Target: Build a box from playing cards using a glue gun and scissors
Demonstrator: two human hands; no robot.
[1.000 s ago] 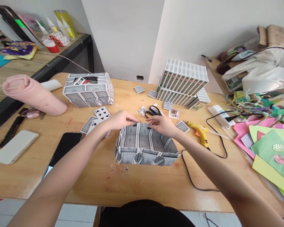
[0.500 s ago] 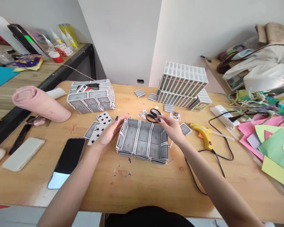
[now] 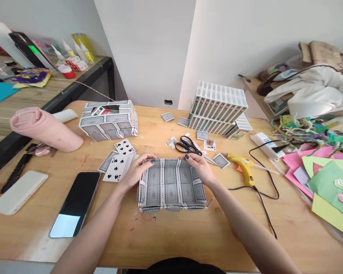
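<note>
Left hand (image 3: 137, 171) of the person pinches the far left corner of an open card box (image 3: 170, 190), thumb on the inner side; the fingers behind the wall are partly hidden. Right hand (image 3: 199, 166) pinches the same box near its far right corner, thumb over the rim, remaining fingers largely out of sight behind it. Box is located at the middle of the wooden table (image 3: 165, 239), between both forearms, opening upward, walls faced with grey patterned card backs. Whether its base touches the tabletop cannot be determined.

Just beyond the right hand lie black-handled scissors (image 3: 196, 151), blades pointing right. Farther right, a yellow glue gun (image 3: 247, 173) rests on its side, cable running toward the near edge. Beside the left hand, loose spade cards (image 3: 117, 167) overlap, faces up; a dark-screened phone (image 3: 77, 198) lies nearer the person. Toward the rear stand a second card-covered box (image 3: 110, 127), on the left, and stacked card packs (image 3: 217, 102), on the right.
</note>
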